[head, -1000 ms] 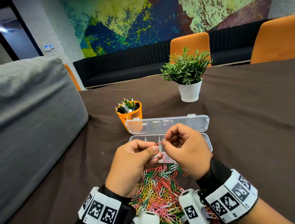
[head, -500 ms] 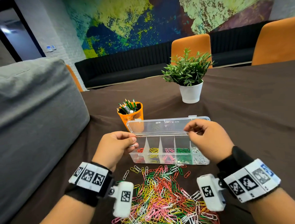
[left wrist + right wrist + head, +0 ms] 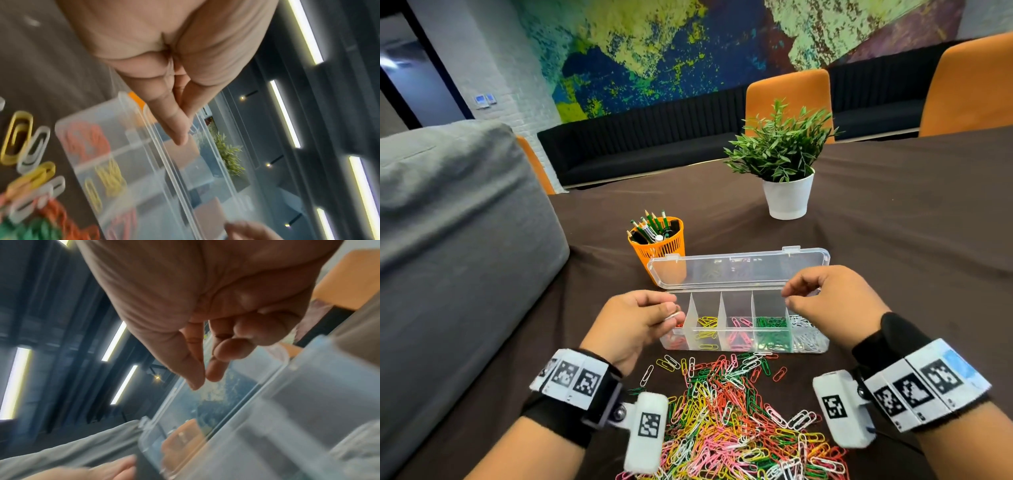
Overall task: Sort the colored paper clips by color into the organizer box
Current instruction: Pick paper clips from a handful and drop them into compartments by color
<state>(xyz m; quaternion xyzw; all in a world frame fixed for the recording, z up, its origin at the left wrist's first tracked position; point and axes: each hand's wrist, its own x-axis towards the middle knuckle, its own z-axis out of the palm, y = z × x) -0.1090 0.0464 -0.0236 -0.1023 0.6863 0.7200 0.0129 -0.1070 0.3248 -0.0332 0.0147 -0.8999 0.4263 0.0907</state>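
The dark brown cloth-covered worktop [image 3: 893, 257] carries everything. Toward its near edge sprawls the loose heap of mixed coloured paper clips [image 3: 739, 421], and just beyond it sits the clear plastic five-compartment organizer box [image 3: 743, 346], lid propped open, holding red, yellow, pink, green and white clips from left to right. Over the box's left end our left hand [image 3: 633, 322] pinches a small pale clip [image 3: 673, 316]; its colour is too blurred to tell. Our right hand [image 3: 832, 305] hovers over the right end, thumb and forefinger nearly meeting; we cannot tell whether it holds anything. We judge a drop is due: match colour first, lower close inside the dividers, then let go.
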